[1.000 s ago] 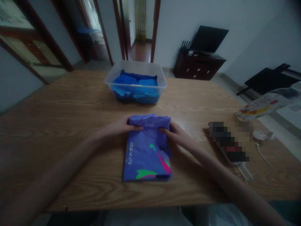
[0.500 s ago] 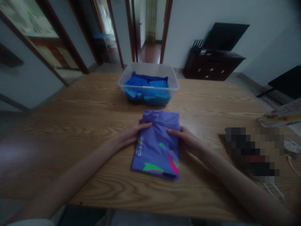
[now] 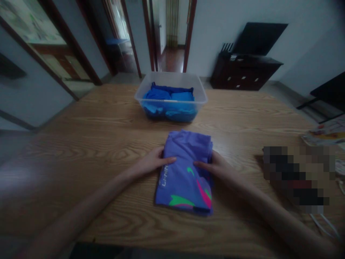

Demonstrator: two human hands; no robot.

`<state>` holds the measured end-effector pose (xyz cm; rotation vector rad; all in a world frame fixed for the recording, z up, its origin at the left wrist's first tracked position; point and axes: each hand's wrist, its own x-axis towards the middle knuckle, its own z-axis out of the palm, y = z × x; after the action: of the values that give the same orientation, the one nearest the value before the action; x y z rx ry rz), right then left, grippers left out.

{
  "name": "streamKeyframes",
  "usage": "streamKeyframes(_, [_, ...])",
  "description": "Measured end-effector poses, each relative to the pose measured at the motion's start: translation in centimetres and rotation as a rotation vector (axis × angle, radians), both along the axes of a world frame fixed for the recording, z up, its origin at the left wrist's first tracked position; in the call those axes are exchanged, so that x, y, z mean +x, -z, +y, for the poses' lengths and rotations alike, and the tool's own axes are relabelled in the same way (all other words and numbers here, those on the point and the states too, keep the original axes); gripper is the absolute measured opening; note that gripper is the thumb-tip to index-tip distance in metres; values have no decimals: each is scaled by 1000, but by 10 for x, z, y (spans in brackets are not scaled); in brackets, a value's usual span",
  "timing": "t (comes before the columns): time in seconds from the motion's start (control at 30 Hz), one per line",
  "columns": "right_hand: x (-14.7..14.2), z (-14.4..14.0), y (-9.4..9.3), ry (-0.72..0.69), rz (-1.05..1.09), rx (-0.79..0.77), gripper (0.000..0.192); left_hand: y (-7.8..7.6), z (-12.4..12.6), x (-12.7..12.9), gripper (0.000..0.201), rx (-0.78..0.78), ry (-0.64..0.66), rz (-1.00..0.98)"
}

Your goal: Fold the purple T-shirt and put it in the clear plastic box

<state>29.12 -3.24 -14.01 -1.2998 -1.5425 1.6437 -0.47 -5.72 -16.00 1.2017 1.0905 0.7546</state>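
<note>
A folded purple garment (image 3: pixel 183 180) with white lettering and green and pink shapes lies on the wooden table in front of me. My left hand (image 3: pixel 159 158) grips its left edge, thumb on top and the other fingers hidden behind or under the cloth. On the opposite edge my right hand (image 3: pixel 212 165) holds it the same way, its thumb pressed on the upper surface. Beyond the garment stands a clear plastic bin (image 3: pixel 172 102) with folded blue clothes (image 3: pixel 183 97) inside.
The wooden table (image 3: pixel 107 126) extends around the garment on all sides. At the right lie a blurred-out object (image 3: pixel 299 176), a white cord (image 3: pixel 325 225) and a printed packet (image 3: pixel 326 135). A dark cabinet (image 3: pixel 245 72) with a television (image 3: pixel 261 37) stands by the far wall.
The purple garment and both hands have shifted slightly toward me and to the right in view. My hands sit a bit lower along its sides. The bin has stayed put.
</note>
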Motion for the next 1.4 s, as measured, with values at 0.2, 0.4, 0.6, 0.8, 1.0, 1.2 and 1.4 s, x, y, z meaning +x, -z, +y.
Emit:
streamKeyframes(0.2, [4,-9,1,-6,53,-168,51,2,-11,8,61,65,-123,-62])
streamKeyframes(0.4, [6,-5,2,45,54,-199,50,-14,-15,13,75,-12,-104,-59])
streamKeyframes(0.6, [5,-9,1,121,204,-274,43,-12,-21,19,73,116,-111,10])
streamKeyframes(0.8, [8,-13,0,49,171,-91,64,-18,-16,23,72,142,-170,50])
streamKeyframes(1.0, [10,-15,2,55,62,-48,70,-17,-13,24,71,109,-159,-17])
streamKeyframes(1.2, [3,-15,-13,147,160,-384,50,-18,-15,28,69,-161,-139,-199])
streamKeyframes(1.4, [-3,-29,-30,278,395,-687,44,-28,-20,33,51,-509,-266,-390])
